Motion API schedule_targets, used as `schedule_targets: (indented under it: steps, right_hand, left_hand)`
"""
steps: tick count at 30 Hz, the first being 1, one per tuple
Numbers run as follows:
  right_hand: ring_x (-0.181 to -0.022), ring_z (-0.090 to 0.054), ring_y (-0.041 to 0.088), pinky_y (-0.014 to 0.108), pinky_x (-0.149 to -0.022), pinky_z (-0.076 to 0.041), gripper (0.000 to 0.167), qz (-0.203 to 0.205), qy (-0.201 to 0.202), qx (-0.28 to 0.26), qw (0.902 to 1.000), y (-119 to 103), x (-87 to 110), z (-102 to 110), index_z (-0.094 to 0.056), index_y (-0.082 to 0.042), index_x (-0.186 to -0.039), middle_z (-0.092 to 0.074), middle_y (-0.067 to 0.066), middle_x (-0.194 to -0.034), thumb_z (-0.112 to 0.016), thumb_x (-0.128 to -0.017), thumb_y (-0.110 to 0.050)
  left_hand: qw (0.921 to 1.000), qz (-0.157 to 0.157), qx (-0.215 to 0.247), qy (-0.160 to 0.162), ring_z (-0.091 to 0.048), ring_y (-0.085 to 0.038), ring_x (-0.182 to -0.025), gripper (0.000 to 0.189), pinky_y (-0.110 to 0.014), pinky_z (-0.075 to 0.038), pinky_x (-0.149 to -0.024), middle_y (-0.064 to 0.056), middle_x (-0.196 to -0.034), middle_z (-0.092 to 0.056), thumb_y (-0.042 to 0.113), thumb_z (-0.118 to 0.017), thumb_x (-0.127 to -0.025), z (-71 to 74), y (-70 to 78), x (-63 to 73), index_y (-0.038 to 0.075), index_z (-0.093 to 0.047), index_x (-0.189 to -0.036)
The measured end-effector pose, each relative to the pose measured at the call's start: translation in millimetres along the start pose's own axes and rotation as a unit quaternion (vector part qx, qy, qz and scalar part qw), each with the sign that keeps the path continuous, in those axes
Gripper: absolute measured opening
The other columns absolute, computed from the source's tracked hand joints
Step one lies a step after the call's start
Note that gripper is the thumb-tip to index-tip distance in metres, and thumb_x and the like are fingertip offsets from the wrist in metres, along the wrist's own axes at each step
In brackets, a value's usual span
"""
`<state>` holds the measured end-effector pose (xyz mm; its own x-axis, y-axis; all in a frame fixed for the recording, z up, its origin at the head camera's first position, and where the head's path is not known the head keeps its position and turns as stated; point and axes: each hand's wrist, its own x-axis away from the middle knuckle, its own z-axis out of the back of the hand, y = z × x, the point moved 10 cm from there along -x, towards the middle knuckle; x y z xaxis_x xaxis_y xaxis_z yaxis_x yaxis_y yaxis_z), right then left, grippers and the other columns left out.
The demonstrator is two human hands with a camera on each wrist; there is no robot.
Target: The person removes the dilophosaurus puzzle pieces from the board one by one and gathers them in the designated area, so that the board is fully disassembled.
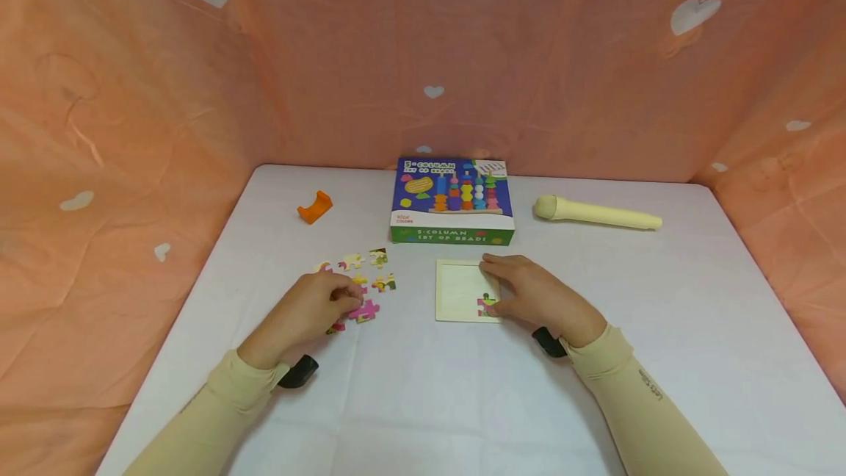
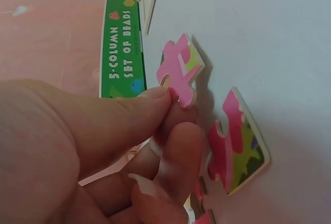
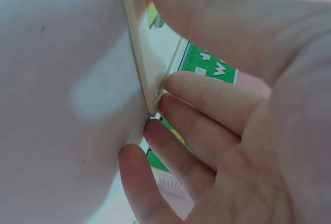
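My left hand is over the loose pieces on the left and pinches a pink puzzle piece between thumb and fingertips. Just beside it, a pink and green puzzle piece shows in the left wrist view. Several other puzzle pieces lie around the hand, some partly hidden under it. A square, pale puzzle tray has one pink and green piece in its near right corner. My right hand rests on the tray's right side, its fingers fairly straight at the far corner and the thumb by the fitted piece.
Behind the tray is a blue and green bead-set box. An orange curved block sits at the back left, a pale yellow microphone-shaped thing at the back right. Orange cloth hangs behind the white table.
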<state>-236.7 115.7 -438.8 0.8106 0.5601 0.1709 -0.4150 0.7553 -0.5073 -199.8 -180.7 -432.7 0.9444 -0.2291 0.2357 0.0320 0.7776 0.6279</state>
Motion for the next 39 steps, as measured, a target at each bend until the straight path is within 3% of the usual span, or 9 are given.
schedule_targets:
  steps: [12,15,19,26,31,34,39]
  right_hand:
    - [-0.154,-0.045,0.045,0.06,-0.125,-0.038,0.078,0.003,-0.001,-0.004,1.0,3,-0.3,-1,-0.052,0.004,-0.156,-0.049,0.022,-0.166,-0.087,-0.09,-0.016]
    - [-0.154,-0.045,0.045,0.06,-0.125,-0.038,0.078,0.004,0.0,-0.007,1.0,5,0.4,-1,-0.051,0.003,-0.157,-0.049,0.022,-0.166,-0.087,-0.091,-0.017]
    - [-0.154,-0.045,0.045,0.06,-0.125,-0.038,0.076,0.006,0.0,-0.014,0.9999,5,0.5,0,-0.052,0.004,-0.156,-0.049,0.022,-0.166,-0.087,-0.091,-0.018]
    - [-0.157,-0.042,0.042,0.058,-0.127,-0.036,0.081,0.002,-0.01,-0.03,0.9995,5,0.0,-3,-0.054,0.002,-0.156,-0.048,0.018,-0.168,-0.09,-0.087,-0.021]
    - [-0.158,-0.041,0.039,0.057,-0.128,-0.036,0.085,-0.005,-0.013,-0.034,0.9993,8,1.8,-2,-0.054,0.001,-0.156,-0.047,0.015,-0.169,-0.093,-0.085,-0.022]
    - [-0.158,-0.041,0.039,0.057,-0.128,-0.036,0.085,-0.006,-0.013,-0.034,0.9993,9,1.7,-2,-0.054,0.001,-0.156,-0.048,0.015,-0.168,-0.094,-0.084,-0.022]
    - [-0.157,-0.043,0.041,0.057,-0.127,-0.036,0.085,0.006,-0.008,-0.023,0.9997,8,0.8,0,-0.054,0.001,-0.155,-0.05,0.018,-0.166,-0.094,-0.083,-0.022]
  left_hand:
    - [0.9998,0.018,0.003,0.005,-0.059,-0.02,-0.087,0.008,-0.033,-0.05,-0.077,0.0,-0.098,-0.075,0.016,-0.076,-0.102,4.7,0.5,-1.9,0.014,-0.082,-0.106]
    - [0.9996,0.023,0.014,0.004,-0.059,-0.02,-0.079,0.01,-0.033,-0.049,-0.071,-0.002,-0.097,-0.074,0.016,-0.073,-0.103,3.9,7.6,-8.0,0.013,-0.081,-0.108]
    - [1.0,0.0,-0.003,-0.004,-0.06,-0.017,-0.066,0.01,-0.031,-0.05,-0.065,-0.002,-0.091,-0.073,0.018,-0.073,-0.103,-8.2,30.7,-22.3,0.014,-0.081,-0.109]
    - [0.998,-0.055,-0.026,-0.019,-0.063,-0.017,-0.092,0.008,-0.038,-0.055,-0.09,0.005,-0.099,-0.076,0.021,-0.075,-0.102,-47.4,94.0,-49.6,0.017,-0.082,-0.106]
    - [0.9919,-0.107,-0.041,-0.053,-0.066,-0.016,-0.092,0.009,-0.038,-0.056,-0.089,0.003,-0.1,-0.078,0.02,-0.075,-0.101,-81.1,133.0,-70.9,0.015,-0.082,-0.103]
    - [0.9893,-0.122,-0.05,-0.063,-0.067,-0.017,-0.094,0.009,-0.038,-0.056,-0.089,0.001,-0.1,-0.078,0.019,-0.077,-0.098,-94.6,146.0,-79.0,0.013,-0.082,-0.103]
    - [0.9877,-0.126,-0.062,-0.07,-0.066,-0.013,-0.09,0.019,-0.036,-0.054,-0.088,0.005,-0.093,-0.076,0.028,-0.084,-0.093,-108.2,151.9,-84.3,0.013,-0.081,-0.104]
